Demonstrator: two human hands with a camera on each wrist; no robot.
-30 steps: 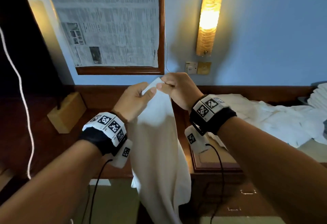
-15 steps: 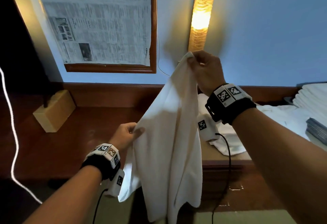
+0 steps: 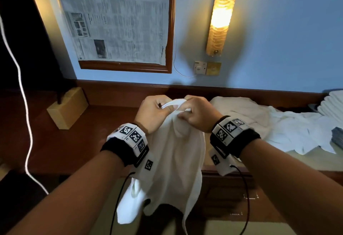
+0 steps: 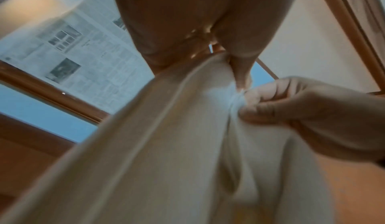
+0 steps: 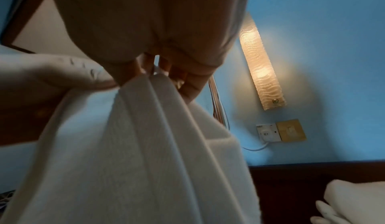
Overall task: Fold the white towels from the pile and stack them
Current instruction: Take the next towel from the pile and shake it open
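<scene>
A white towel [image 3: 172, 162] hangs in the air in front of the desk, its lower end drooping below the desk's front edge. My left hand [image 3: 154, 112] and right hand [image 3: 196, 113] meet at its top and both pinch the bunched upper edge. In the left wrist view the towel [image 4: 166, 153] falls from my left fingers, and the right hand [image 4: 302, 112] grips it beside them. The right wrist view shows pleats of the towel [image 5: 145, 145] held in my right fingers. A loose pile of white towels [image 3: 278, 123] lies on the desk to the right. Folded towels [image 3: 332, 103] are stacked at the far right.
The dark wooden desk [image 3: 65, 142] runs along a blue wall. A wooden block [image 3: 67, 107] stands at its back left. A white cord [image 3: 24, 105] hangs down on the left. On the wall are a framed newspaper [image 3: 118, 17], a lit lamp [image 3: 220, 16] and a socket [image 3: 200, 68].
My right hand has come down from its raised position, and my left hand has risen to meet it. Both now hold the towel's top together over the desk.
</scene>
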